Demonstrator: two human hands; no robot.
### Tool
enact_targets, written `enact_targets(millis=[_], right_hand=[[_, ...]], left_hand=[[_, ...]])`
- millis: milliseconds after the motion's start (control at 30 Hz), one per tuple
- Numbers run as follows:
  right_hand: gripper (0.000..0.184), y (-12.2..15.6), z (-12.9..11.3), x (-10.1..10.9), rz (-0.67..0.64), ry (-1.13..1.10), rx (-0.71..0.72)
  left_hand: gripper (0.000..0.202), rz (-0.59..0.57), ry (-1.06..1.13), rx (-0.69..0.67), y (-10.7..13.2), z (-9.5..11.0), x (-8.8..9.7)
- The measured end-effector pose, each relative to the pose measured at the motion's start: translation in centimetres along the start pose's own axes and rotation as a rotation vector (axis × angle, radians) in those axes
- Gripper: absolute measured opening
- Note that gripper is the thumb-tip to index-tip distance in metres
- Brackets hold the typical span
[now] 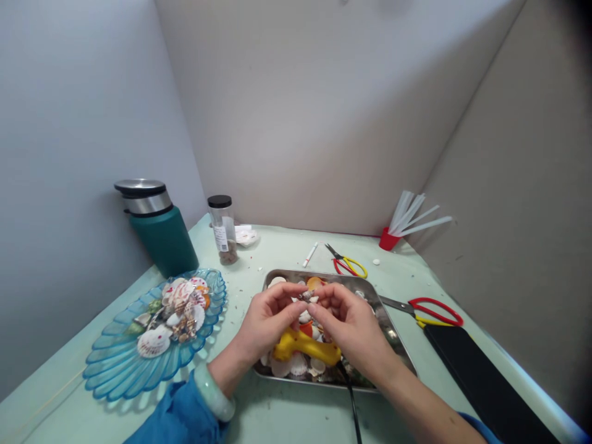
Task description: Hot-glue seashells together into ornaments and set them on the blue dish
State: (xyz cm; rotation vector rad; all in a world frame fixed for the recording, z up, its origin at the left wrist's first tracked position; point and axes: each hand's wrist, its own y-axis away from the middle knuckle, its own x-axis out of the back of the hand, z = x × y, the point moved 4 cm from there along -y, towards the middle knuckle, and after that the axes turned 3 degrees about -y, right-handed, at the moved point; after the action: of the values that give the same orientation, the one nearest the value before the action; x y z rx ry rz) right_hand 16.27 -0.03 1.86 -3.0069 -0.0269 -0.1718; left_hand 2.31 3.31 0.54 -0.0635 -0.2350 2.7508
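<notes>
My left hand and my right hand meet over a metal tray of seashells. Thumbs and fingers of both pinch a small, pale brown-and-white shell piece between them; its exact shape is hard to make out. Below my hands, a yellow hot glue gun lies across the shells, its black cord running toward the front edge. White and orange shells show around it. Part of the tray is hidden by my hands.
A blue scalloped dish of shells stands at left, with a green bottle and clear jar behind. Small scissors, larger scissors, a black slab, a marker and a red cup of glue sticks surround the tray.
</notes>
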Motion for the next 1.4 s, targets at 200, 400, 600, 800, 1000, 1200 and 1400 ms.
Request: enact_targets(millis=[200,400,600,800,1000,1200,1400], right_hand=[[0.012,-0.03,0.27,0.06,0.035,0.009,-0.016],[0.012,-0.04,0.09,-0.08,0.056,0.027,-0.019],[0.013,0.07,-0.07,-0.24,0.072,0.03,-0.019],[0.013,0.14,-0.36,-0.38,0.085,0.046,-0.019],[0.014,0.3,-0.25,-0.48,0.083,0.037,-0.016],[0.017,0.23,-0.33,-0.51,0.078,-0.022,0.0],[0.024,0.04,-0.44,-0.4,0.025,-0.065,-0.017]], left_hand=[[0.025,0.024,0.011,-0.001,-0.03,-0.14,0.24],[0.023,0.041,0.063,0.024,-0.13,-0.16,0.23],[0.022,0.064,0.058,0.036,0.04,-0.18,0.23],[0.021,0.082,0.037,0.035,-0.1,-0.23,0.33],[0.023,0.075,0.034,0.038,-0.04,-0.29,0.29],[0.024,0.046,0.033,0.011,0.08,0.17,0.11],[0.033,0.018,0.025,0.021,0.22,0.43,0.11]])
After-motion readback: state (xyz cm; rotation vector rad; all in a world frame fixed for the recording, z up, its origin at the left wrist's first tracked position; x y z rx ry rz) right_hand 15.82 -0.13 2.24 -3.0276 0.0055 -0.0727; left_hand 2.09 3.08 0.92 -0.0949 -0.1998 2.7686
